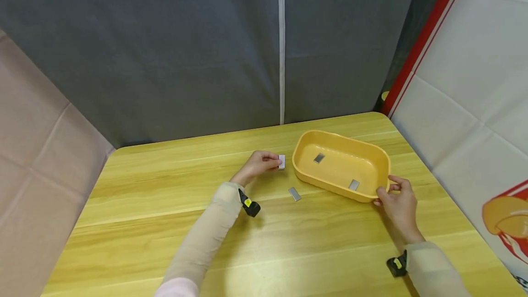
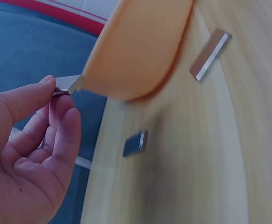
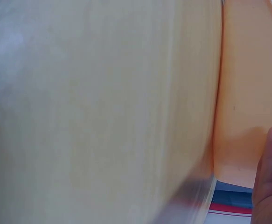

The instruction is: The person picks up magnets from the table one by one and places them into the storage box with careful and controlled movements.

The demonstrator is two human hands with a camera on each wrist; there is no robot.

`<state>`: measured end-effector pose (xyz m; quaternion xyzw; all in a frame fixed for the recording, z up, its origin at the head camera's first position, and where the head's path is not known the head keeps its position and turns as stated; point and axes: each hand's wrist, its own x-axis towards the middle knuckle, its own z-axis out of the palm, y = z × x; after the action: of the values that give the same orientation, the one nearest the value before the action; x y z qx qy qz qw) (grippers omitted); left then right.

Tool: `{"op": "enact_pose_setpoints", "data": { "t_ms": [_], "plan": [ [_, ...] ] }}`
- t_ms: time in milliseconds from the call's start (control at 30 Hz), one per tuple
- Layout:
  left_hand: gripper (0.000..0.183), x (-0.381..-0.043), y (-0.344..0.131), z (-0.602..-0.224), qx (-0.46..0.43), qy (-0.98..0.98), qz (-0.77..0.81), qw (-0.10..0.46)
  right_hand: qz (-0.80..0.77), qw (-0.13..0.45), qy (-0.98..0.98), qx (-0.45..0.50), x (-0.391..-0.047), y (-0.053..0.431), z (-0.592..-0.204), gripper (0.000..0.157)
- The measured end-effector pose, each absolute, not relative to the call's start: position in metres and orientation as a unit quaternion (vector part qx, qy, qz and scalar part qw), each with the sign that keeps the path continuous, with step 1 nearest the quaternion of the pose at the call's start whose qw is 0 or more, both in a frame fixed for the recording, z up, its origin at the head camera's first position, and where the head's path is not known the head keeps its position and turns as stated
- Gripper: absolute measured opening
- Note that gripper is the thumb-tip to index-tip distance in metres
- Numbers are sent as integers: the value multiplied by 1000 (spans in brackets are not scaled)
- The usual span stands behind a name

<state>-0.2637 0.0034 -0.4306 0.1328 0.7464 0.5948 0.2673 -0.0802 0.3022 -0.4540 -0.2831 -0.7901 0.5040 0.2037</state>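
My left hand (image 1: 259, 167) pinches a small flat rectangular metal block (image 1: 282, 162) between thumb and fingertips, raised above the table just left of a yellow plastic basin (image 1: 342, 140). In the left wrist view, the held block (image 2: 68, 84) overlaps the basin's edge. Below it, a dark-faced block (image 2: 135, 143) and another metal block (image 2: 210, 55) lie on the wooden table. Inside the basin are two similar blocks, one toward the back left (image 1: 319, 158) and one near the front right (image 1: 354, 184). At the basin's near right corner, my right hand (image 1: 399, 205) grips the rim.
The light wooden table (image 1: 313, 246) ends at a grey curtain (image 1: 185, 58) behind. A pinkish cloth wall (image 1: 37, 150) stands on the left, and a white panel with a red border (image 1: 474, 81) closes the right side, near the basin.
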Motion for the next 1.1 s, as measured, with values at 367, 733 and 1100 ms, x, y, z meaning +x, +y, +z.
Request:
{"op": "enact_pose_setpoints", "data": {
  "t_ms": [367,733,1100],
  "plan": [
    [26,-263,28,-409,191,761,556,276,509,209,-788,-277,-80,301,-453,42],
    [23,-264,55,-396,231,755,545,281,520,211,-779,-279,-78,297,-452,43],
    [21,-260,87,-399,245,754,532,297,524,201,-780,-276,-78,295,-452,43]
  ]
}}
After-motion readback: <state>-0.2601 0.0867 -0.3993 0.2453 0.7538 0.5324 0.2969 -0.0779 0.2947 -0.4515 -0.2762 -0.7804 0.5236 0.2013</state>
